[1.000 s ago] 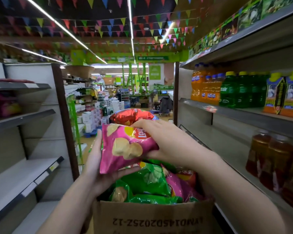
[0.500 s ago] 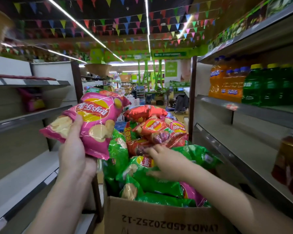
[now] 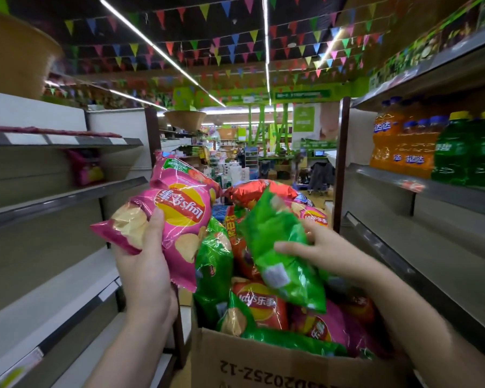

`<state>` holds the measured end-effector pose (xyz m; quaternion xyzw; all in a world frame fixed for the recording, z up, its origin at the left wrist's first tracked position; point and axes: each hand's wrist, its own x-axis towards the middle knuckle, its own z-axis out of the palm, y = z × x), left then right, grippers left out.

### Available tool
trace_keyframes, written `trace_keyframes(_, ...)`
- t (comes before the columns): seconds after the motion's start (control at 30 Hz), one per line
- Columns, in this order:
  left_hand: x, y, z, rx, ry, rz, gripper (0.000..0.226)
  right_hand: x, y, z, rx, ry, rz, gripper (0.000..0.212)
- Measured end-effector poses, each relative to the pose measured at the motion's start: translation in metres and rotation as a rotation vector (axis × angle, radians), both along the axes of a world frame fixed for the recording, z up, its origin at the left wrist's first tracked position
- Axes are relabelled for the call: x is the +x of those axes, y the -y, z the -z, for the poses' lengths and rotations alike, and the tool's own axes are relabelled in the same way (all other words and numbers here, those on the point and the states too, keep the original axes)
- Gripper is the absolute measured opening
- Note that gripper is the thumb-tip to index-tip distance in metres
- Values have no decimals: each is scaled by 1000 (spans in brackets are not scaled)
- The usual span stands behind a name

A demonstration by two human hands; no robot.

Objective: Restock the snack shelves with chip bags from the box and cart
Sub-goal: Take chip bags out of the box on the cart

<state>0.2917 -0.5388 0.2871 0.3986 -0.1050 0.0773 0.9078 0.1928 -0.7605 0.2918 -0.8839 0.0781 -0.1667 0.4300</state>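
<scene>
The left hand [image 3: 144, 264] has its grip closed around a glossy pink foil chip bag [image 3: 174, 219], held up beside the grey metal snack shelves [image 3: 62, 197] on the left. The right hand [image 3: 317, 247] pinches a shiny green chip bag [image 3: 280, 247] above the open brown cardboard box [image 3: 263, 362] heaped with bags. The step looks like picking stock; next, each bag likely needs setting upright on a shelf board, near its front edge.

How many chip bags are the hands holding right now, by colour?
pink bag: 1, in the left hand
green bag: 1, in the right hand
Total: 2
</scene>
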Motion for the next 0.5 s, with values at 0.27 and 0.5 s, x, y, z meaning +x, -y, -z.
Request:
trace_keyframes(0.27,-23,30,15,73,120,-157,59,16,-85,-46,33,367,118,101)
trace_keyframes(0.5,-11,7,26,89,111,-248,41,39,-130,-31,-223,291,-136,70)
